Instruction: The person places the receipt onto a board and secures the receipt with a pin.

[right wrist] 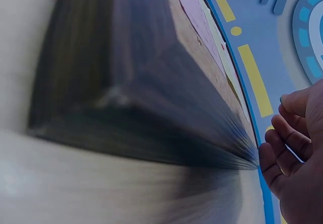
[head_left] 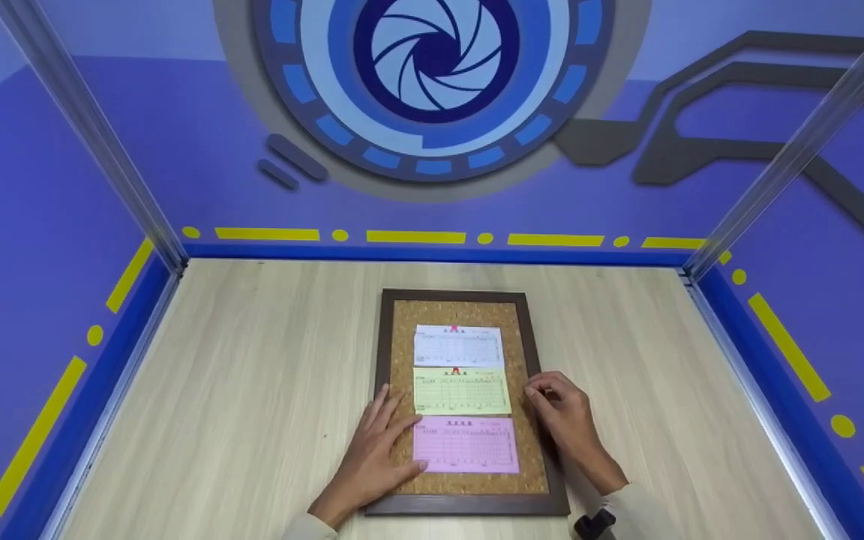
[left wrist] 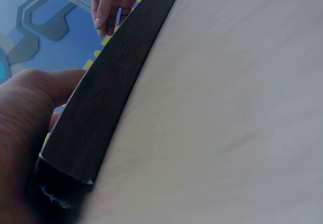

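A cork board (head_left: 469, 484) in a dark brown frame lies on the table, bearing three paper slips in a column. Red push pins fix the white slip (head_left: 458, 349) and the yellow slip (head_left: 462, 394) at their top edges. On the lowest, pink slip (head_left: 466, 448), no pin shows. My left hand (head_left: 372, 461) rests across the board's left side, thumb and forefinger touching the pink slip's left corners. Over the right frame edge, my right hand (head_left: 567, 412) pinches a small green push pin (right wrist: 282, 99), mostly hidden by the fingertips.
The wooden table (head_left: 267, 360) extends around the board. Blue printed panels (head_left: 177, 165) stand at the back and sides, with metal posts (head_left: 124, 172) at the corners. A black band (head_left: 595, 523) is on the right wrist.
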{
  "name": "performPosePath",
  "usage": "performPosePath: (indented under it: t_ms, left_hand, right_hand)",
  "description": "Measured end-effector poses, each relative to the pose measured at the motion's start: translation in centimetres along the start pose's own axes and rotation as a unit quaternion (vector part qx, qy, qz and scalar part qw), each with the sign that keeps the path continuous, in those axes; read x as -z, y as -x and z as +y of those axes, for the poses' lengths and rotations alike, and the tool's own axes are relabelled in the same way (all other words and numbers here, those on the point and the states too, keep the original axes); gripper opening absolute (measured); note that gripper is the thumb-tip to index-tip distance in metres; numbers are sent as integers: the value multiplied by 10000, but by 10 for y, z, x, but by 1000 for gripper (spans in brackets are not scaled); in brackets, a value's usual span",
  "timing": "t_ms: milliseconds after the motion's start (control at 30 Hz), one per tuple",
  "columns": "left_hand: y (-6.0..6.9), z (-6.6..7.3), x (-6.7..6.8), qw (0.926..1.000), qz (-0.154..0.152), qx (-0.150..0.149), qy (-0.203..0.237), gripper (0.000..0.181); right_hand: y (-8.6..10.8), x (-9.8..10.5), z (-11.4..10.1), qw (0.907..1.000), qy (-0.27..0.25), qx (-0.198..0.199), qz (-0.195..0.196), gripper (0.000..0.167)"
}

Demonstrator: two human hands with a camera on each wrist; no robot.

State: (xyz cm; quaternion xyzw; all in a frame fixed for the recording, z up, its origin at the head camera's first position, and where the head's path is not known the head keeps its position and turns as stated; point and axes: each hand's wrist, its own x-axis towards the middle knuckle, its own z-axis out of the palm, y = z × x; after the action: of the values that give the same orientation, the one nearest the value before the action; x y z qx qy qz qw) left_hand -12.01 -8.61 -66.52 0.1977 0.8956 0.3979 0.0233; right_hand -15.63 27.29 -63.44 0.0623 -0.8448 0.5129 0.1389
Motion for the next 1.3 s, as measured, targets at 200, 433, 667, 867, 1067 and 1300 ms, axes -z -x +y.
performPosePath:
  t_ms: [200, 433, 667, 867, 1067, 1300]
  left_hand:
    - [1, 0, 0, 10000, 10, 2, 23, 69]
    - [0, -3, -1, 9996, 141, -219, -59, 68]
    - [0, -3, -2, 9990, 242, -339, -176, 67]
    - [0, -1, -1, 9991, 253, -299, -184, 68]
    - [1, -1, -1, 9992, 218, -287, -167, 69]
    - [1, -2, 0, 9997, 117, -197, -48, 69]
  right_hand:
    - [2, -3, -1, 9999, -65, 74, -116, 8]
    - [4, -6, -3, 9992, -282, 115, -274, 7]
    - [5, -9, -4, 9982, -447, 100, -390, 6]
    - [6, -12, -6, 9985, -285, 209, -413, 6]
    - [7, -16, -7, 9983, -167, 329, -452, 5]
    - [7, -18, -10, 9984, -154, 166, -523, 5]
